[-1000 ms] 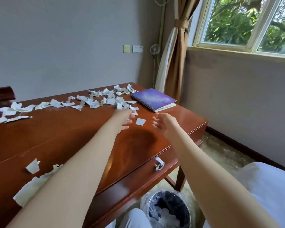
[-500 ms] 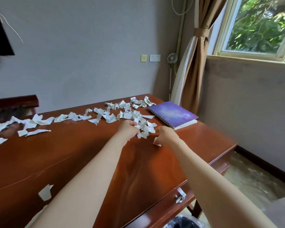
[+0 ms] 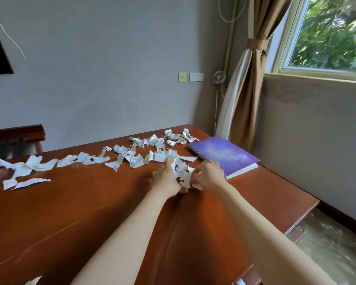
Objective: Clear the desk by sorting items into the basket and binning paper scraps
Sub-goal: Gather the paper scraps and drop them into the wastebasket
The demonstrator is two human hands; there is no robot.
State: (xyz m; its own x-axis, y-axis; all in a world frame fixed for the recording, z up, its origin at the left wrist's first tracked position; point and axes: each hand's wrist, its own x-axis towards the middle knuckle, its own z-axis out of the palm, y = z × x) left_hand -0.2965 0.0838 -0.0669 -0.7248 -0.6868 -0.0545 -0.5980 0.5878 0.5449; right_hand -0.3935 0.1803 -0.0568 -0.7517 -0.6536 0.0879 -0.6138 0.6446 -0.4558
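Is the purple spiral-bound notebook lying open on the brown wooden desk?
No, the purple spiral-bound notebook lies closed, cover facing up, near the right end of the brown wooden desk.

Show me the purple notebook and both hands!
purple notebook (image 3: 224, 154), head view, middle of its cover.
left hand (image 3: 166, 179), head view, back of the hand.
right hand (image 3: 209, 175), head view, knuckles; it pinches paper scraps (image 3: 183, 174).
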